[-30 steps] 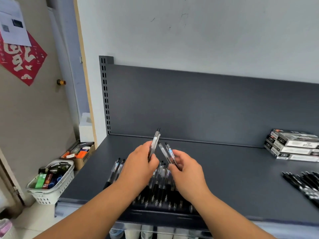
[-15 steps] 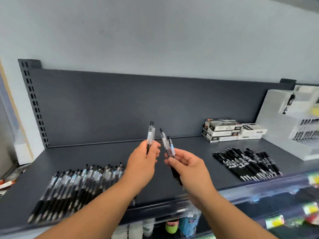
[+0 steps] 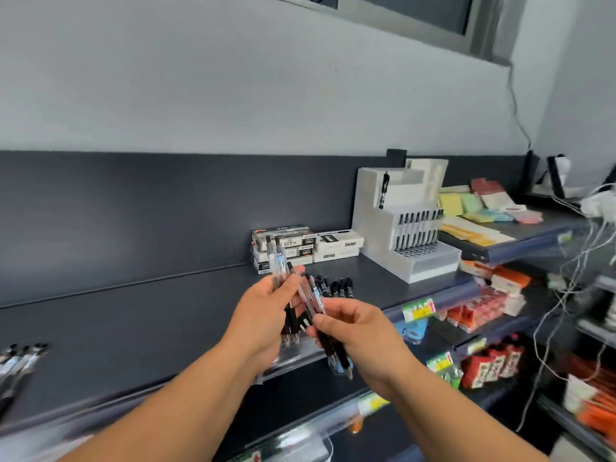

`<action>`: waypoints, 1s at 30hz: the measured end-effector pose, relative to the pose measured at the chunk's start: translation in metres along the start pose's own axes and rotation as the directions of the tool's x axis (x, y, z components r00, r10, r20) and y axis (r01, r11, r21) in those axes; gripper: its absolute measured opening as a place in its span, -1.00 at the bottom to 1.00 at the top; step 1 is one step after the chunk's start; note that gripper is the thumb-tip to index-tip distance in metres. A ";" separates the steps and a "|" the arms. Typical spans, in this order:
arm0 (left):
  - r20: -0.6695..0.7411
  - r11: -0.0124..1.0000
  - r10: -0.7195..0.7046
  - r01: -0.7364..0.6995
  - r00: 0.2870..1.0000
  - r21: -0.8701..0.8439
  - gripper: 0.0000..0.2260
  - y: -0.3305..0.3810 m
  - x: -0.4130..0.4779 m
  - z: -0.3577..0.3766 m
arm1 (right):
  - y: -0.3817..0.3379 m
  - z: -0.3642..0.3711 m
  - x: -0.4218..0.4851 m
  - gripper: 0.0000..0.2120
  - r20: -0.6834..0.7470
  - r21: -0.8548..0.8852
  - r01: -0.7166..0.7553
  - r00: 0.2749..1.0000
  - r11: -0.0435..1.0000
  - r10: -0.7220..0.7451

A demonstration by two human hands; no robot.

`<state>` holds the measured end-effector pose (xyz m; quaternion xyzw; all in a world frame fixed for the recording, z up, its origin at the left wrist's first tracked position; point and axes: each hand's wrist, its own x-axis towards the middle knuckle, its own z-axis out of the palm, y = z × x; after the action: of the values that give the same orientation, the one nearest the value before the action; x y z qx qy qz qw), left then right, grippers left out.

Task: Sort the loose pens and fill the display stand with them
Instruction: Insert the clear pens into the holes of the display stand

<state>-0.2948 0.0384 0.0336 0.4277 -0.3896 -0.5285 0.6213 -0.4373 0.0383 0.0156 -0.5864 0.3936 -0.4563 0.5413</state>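
My left hand grips a few clear pens with black grips, tips down, above the dark shelf. Close beside it, my right hand pinches two more such pens. A white stepped display stand sits at the back right of the shelf; a row of black pens fills one tier and a single pen hangs on the upper tier. Loose black pens lie on the shelf behind my hands. More loose pens lie at the far left edge.
Stacked pen boxes stand against the shelf's back panel, left of the stand. Coloured sticky notes lie on the neighbouring shelf to the right. Lower shelves hold red packets. White cables hang at the far right.
The view has swung right, bringing the display stand closer and pushing the left pen row to the frame's edge. Both hands moved right with their pens; my left hand now holds more than one.
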 end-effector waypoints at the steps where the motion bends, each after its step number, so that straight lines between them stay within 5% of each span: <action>1: 0.007 1.000 0.008 -0.008 1.000 0.006 -0.84 -0.005 0.002 0.020 | -0.001 -0.021 -0.003 -0.85 -0.019 -0.020 0.008 1.000 1.000 -0.008; 10: 0.068 0.997 0.048 -0.052 0.996 0.053 -0.85 -0.042 0.028 0.146 | -0.014 -0.157 0.001 -0.91 -0.245 -0.108 0.068 0.965 0.992 -0.093; 14: 0.129 0.969 0.102 -0.128 0.986 0.211 -0.84 -0.046 0.052 0.177 | -0.013 -0.192 0.024 -0.86 -0.323 -0.151 0.096 0.936 0.984 -0.141; 20: 0.293 0.847 0.274 -0.374 0.916 0.378 -0.45 -0.048 0.102 0.214 | -0.020 -0.237 0.074 -0.85 -0.319 -0.199 0.145 0.925 0.969 -0.204; 30: 0.312 0.835 0.339 -0.436 0.888 0.336 -0.67 -0.051 0.187 0.254 | -0.041 -0.305 0.164 -0.81 -0.364 -0.351 0.145 0.889 0.925 -0.277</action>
<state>-0.5234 -0.1806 0.0753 0.3891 -0.6394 -0.3480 0.5644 -0.6870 -0.1983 0.0737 -0.5968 0.4980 -0.5562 0.2938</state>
